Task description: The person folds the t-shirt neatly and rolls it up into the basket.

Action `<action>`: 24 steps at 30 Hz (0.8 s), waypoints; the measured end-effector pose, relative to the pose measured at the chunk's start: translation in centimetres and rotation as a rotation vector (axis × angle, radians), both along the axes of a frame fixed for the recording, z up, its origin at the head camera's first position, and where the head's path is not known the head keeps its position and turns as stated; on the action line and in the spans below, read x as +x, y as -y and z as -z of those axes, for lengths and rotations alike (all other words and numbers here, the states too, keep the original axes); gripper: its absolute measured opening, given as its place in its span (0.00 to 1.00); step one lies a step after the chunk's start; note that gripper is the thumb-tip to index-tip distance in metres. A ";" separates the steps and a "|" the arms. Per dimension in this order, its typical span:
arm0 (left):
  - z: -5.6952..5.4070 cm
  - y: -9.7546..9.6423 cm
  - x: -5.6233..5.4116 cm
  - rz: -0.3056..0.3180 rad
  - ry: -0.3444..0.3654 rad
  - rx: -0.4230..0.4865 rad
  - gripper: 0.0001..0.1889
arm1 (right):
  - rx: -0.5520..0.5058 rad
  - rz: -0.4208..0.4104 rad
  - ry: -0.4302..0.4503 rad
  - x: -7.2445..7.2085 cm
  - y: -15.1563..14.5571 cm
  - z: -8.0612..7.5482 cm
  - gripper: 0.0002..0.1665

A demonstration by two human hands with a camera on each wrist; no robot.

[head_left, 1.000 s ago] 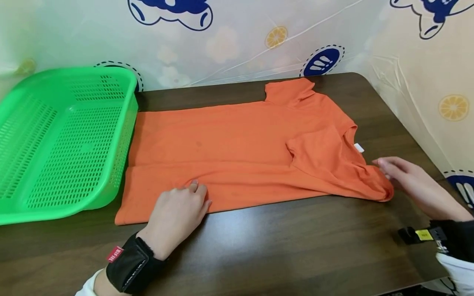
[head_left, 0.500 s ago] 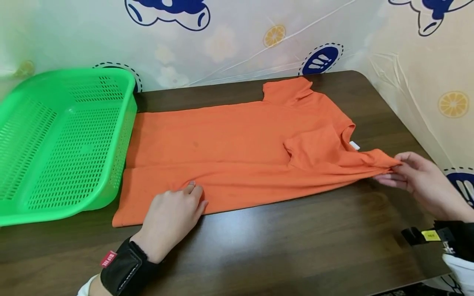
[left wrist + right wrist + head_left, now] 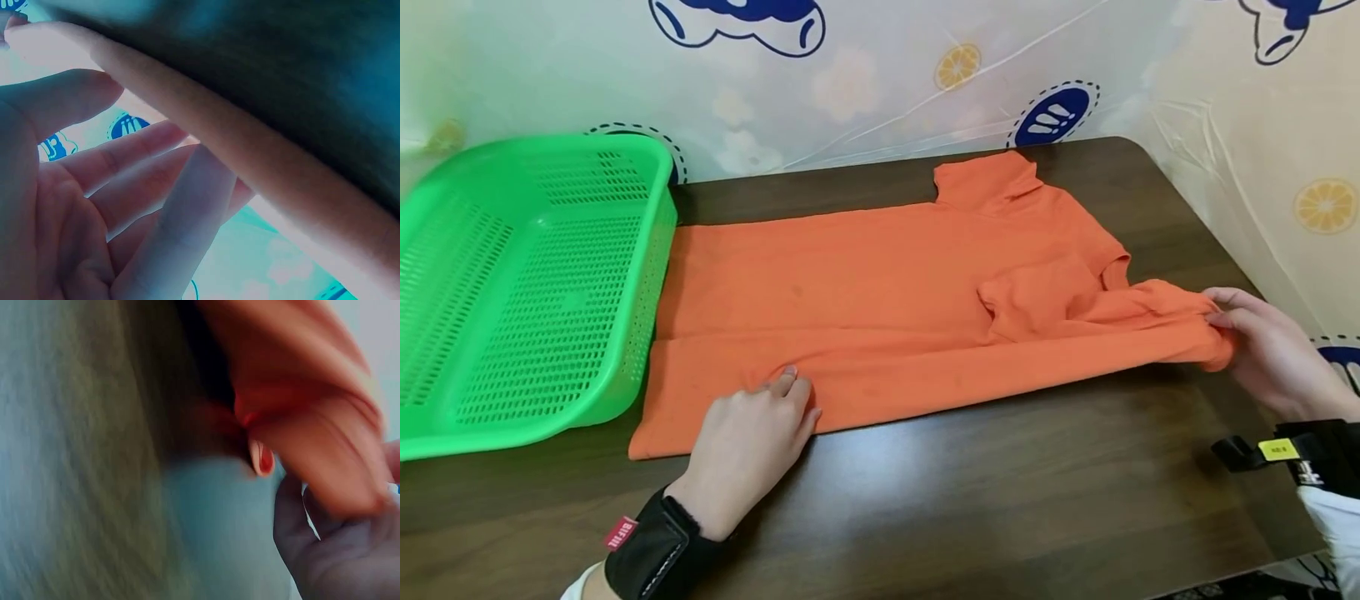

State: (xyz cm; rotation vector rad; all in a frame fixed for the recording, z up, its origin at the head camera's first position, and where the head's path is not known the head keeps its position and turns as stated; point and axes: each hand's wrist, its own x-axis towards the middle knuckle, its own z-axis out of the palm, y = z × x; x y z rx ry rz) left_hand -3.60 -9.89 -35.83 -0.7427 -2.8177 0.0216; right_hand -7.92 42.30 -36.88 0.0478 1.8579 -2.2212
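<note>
An orange T-shirt (image 3: 850, 275) lies on its side across the table, hem to the left and neck end to the right. One sleeve sticks out at the back, and another part is folded over near the right end. My left hand (image 3: 748, 450) rests on the front edge, left of the middle, its fingertips pressing the cloth. In the left wrist view the fingers (image 3: 137, 187) are fairly straight against the fabric edge. My right hand (image 3: 1273, 350) pinches the bunched right end between thumb and fingers. The right wrist view shows the cloth (image 3: 294, 362) draping from that hand, partly blurred.
A green perforated plastic basket (image 3: 625, 333) stands at the left, close to the shirt's hem. Behind the dark wooden table (image 3: 970, 500) hangs a patterned plastic sheet (image 3: 865, 83). The table's right edge runs past my right hand.
My right hand has taken hold of the shirt's right front corner and drawn it to the right and slightly back, straightening the front edge. The white tag is now hidden. My left hand stays nearly in place.
</note>
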 end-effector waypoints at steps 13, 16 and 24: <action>0.2 0.0 0.2 -0.002 -0.008 0.004 0.13 | 1.141 -0.303 0.186 0.8 -2.8 0.7 0.25; 0.1 -0.1 0.3 0.002 -0.011 -0.001 0.13 | 1.264 -0.306 0.132 1.0 -2.1 0.3 0.22; 0.1 -0.4 0.4 0.014 -0.017 -0.019 0.13 | 1.365 -0.220 -0.066 -1.7 4.3 -3.5 0.36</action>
